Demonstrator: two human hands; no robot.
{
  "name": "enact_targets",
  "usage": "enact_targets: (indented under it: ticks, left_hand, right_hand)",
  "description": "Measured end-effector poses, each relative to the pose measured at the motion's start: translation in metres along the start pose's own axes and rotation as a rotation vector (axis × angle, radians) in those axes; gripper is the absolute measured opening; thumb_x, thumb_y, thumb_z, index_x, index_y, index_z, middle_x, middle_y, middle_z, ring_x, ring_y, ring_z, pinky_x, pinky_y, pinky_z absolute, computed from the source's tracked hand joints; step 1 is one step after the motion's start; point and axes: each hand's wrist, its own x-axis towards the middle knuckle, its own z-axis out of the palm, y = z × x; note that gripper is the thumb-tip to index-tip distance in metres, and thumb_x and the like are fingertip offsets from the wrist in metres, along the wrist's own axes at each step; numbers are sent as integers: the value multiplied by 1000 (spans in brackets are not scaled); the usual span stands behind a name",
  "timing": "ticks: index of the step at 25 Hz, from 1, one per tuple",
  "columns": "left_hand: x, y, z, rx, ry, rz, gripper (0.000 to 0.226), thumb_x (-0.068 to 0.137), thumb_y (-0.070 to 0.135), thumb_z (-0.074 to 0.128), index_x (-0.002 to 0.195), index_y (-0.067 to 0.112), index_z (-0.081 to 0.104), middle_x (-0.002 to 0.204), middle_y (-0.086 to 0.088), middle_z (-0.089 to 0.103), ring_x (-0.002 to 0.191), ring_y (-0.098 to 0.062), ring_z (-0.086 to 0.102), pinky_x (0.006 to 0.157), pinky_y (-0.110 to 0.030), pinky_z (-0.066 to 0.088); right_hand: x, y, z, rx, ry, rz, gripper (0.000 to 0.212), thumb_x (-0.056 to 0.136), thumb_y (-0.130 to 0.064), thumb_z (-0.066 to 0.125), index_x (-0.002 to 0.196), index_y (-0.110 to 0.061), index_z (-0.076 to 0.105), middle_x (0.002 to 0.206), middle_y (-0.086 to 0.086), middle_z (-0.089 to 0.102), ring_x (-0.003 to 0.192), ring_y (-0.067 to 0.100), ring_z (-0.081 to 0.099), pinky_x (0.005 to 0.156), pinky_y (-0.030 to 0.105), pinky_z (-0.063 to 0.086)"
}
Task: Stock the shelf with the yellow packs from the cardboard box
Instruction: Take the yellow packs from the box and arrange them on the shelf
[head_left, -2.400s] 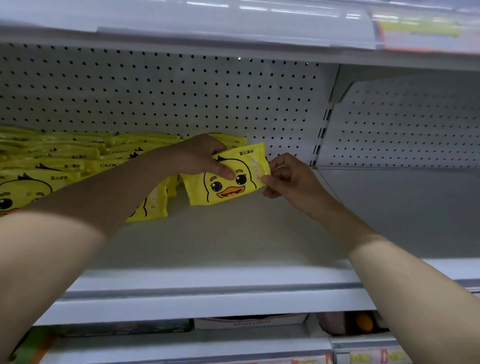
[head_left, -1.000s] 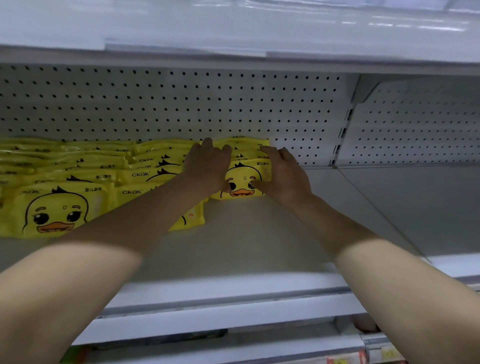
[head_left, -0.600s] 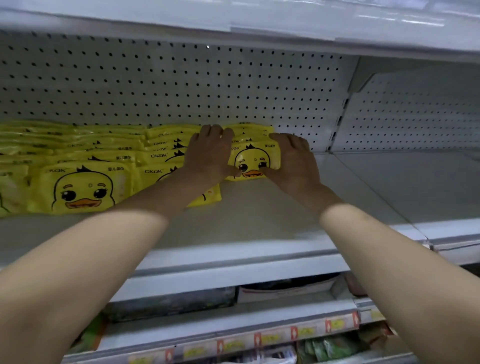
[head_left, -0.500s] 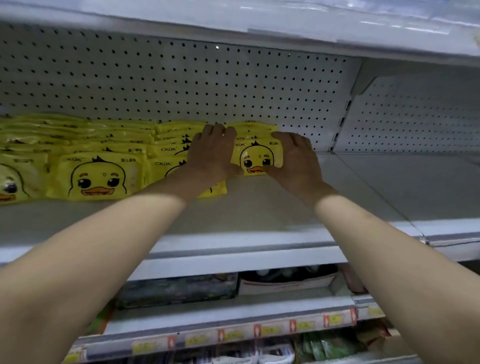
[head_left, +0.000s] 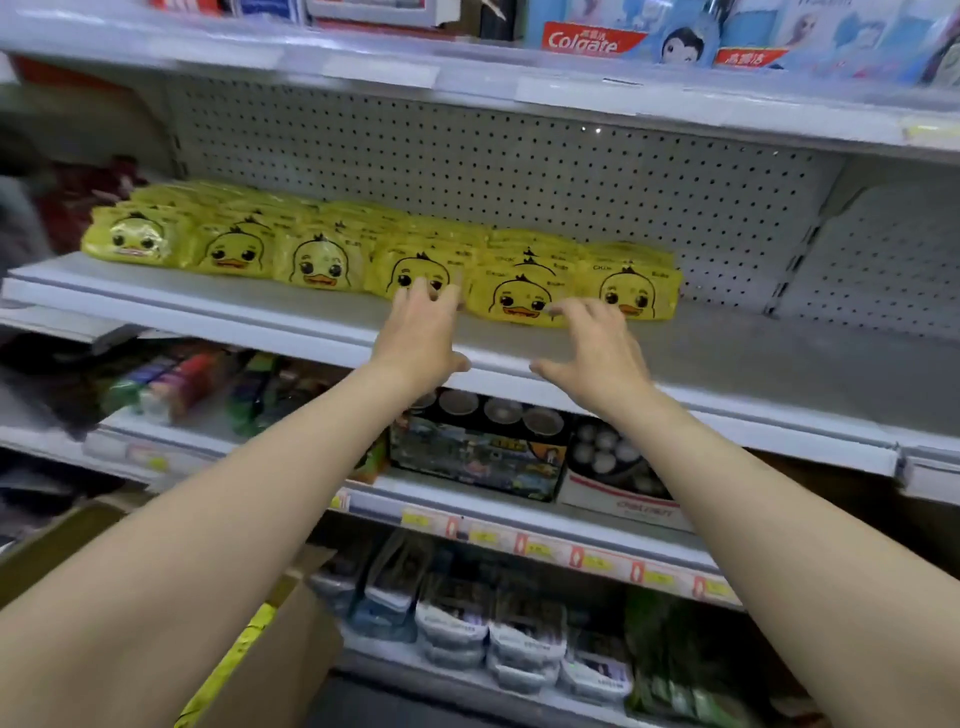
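Several yellow packs (head_left: 322, 262) with duck faces stand in rows across the white shelf (head_left: 753, 358), from its left end to past the middle. The rightmost pack (head_left: 631, 291) stands at the end of the row. My left hand (head_left: 423, 338) hovers over the shelf's front edge with fingers spread and holds nothing; its fingertips lie just in front of a pack. My right hand (head_left: 597, 345) is beside it, fingers loosely spread, also holding nothing. A corner of the cardboard box (head_left: 270, 654) with yellow tape shows at the bottom left; its inside is hidden.
The right part of the shelf is bare metal before a pegboard back wall (head_left: 519, 176). Toothpaste boxes (head_left: 597, 39) fill the shelf above. Lower shelves hold boxed goods (head_left: 478, 457) and small packets (head_left: 493, 634) behind price strips.
Both hands have let go of the rightmost pack and drawn back to the shelf's front edge. The view has pulled back and tilted down, showing the lower shelves and the box.
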Motion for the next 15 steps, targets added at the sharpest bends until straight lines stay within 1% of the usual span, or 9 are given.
enact_targets:
  ticks: [3, 6, 8, 11, 15]
  left_hand:
    - [-70, -36, -6, 10, -43, -82, 63, 77, 28, 80, 129, 22, 45, 129, -9, 37, 122, -30, 33, 91, -43, 46]
    - [-141, -85, -17, 110, -107, -192, 61, 76, 27, 79, 127, 23, 47, 125, -8, 39, 120, -31, 36, 90, -43, 47]
    - [-179, -122, -31, 176, -117, -284, 60, 74, 24, 79, 126, 22, 48, 122, -9, 40, 118, -32, 38, 90, -43, 46]
    - [-219, -175, -58, 231, -98, -391, 59, 74, 19, 76, 125, 21, 48, 123, -11, 40, 119, -34, 39, 94, -45, 46]
    - [-249, -239, -86, 235, -67, -508, 54, 80, 16, 72, 127, 25, 47, 126, -7, 38, 123, -31, 35, 90, -43, 46]
  right_hand:
    - [-42, -35, 26, 98, -51, -89, 61, 85, -39, 74, 137, -24, 47, 144, 0, 44, 137, 22, 32, 104, 38, 36]
    - [-73, -86, 58, 132, -185, -145, 62, 84, -43, 74, 137, -26, 47, 143, -1, 45, 136, 23, 34, 104, 40, 40]
    - [-85, -125, 74, 118, -262, -203, 64, 83, -46, 74, 138, -27, 46, 144, 0, 45, 137, 25, 33, 104, 42, 41]
    - [-91, -185, 92, 131, -314, -285, 66, 81, -47, 74, 138, -28, 46, 144, -1, 44, 136, 24, 32, 104, 41, 41]
    - [-90, -261, 122, 141, -367, -403, 65, 79, -46, 75, 135, -25, 49, 141, 0, 47, 133, 24, 36, 102, 40, 42]
